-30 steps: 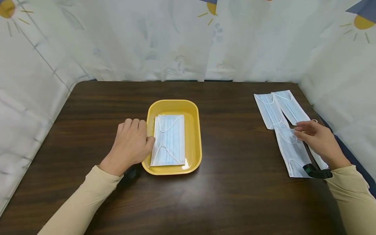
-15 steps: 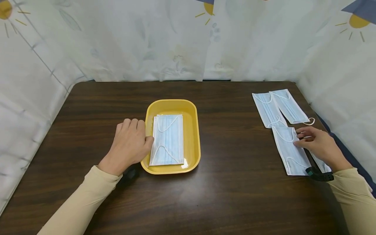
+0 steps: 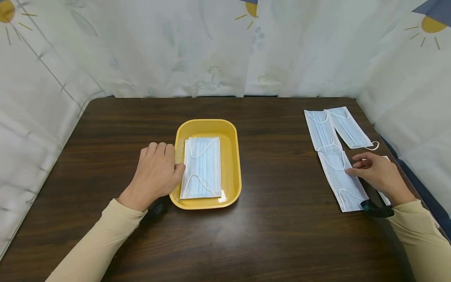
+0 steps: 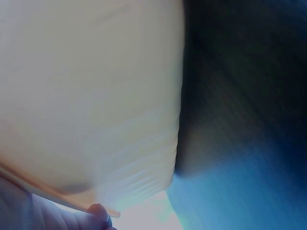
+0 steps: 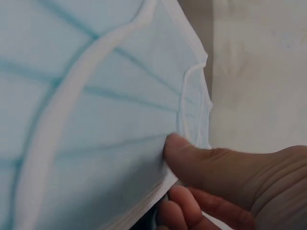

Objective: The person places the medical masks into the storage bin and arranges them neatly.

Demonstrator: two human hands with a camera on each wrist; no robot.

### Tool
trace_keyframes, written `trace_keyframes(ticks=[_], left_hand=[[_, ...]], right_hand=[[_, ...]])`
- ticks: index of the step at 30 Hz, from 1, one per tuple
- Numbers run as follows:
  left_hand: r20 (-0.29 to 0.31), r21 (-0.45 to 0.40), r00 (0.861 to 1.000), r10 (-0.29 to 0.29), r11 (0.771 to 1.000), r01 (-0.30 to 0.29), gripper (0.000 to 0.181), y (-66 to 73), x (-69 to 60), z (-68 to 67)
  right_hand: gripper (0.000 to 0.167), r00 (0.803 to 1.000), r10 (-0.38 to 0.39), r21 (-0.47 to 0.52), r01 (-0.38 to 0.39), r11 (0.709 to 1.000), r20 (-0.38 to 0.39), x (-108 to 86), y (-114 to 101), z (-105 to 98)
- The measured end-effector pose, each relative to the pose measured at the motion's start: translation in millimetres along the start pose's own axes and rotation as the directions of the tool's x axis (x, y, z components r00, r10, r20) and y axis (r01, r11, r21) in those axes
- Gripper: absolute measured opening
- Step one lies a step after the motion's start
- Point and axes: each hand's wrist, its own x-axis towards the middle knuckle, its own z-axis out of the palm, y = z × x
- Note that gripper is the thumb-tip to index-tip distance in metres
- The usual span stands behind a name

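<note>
My left hand (image 3: 155,172) grips the left rim of a yellow tray (image 3: 230,164), thumb over the edge. In the left wrist view the tray's outer wall (image 4: 96,86) looms close, with fingertips at its rim. Inside the tray lie light-blue face masks (image 3: 202,176), stacked slightly askew. At the right, my right hand (image 3: 378,174) pinches the right edge of a face mask (image 3: 343,186). The right wrist view has the thumb on top of this mask (image 5: 110,129) and the other fingers curled at its edge.
Two more masks lie behind, one at the left (image 3: 322,129) and one at the right (image 3: 349,129). Another mask (image 3: 385,198) is mostly hidden under my right hand. The brown table (image 3: 275,188) ends at a white curtain (image 3: 176,51) behind.
My right hand has moved a little left and taken hold of the front mask's edge, shifting that mask slightly left. The left hand and tray stay in place.
</note>
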Motion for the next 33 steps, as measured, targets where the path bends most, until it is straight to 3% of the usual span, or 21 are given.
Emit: trace_keyframes(ticks=[9,18,22,29,33], left_hand=[[0.024,-0.004,1.000,-0.009,1.000,0.010,0.020,1.1,0.4,-1.0],[0.036,0.004,0.999,-0.013,1.000,0.013,0.020,3.1,1.6,-2.1],[0.033,0.005,0.999,-0.015,1.000,0.014,0.020,3.2,1.1,-2.3],[0.047,0.011,0.999,-0.019,1.000,0.019,0.021,2.0,0.2,-2.9],[0.049,0.013,0.999,-0.022,1.000,0.022,0.021,1.1,-0.6,-2.0]], right_hand=[[0.050,0.996,0.032,-0.010,-0.031,0.999,0.085,0.4,-11.2,-3.5],[0.039,0.999,-0.025,0.008,0.025,1.000,0.026,-4.3,-17.6,2.0],[0.050,0.997,-0.034,0.039,0.032,0.999,0.062,-5.7,-18.3,1.4],[0.095,0.974,-0.010,0.148,-0.024,0.989,0.227,-7.0,-19.1,-0.5],[0.099,0.970,-0.051,0.188,0.006,0.982,0.239,-6.4,-23.9,3.6]])
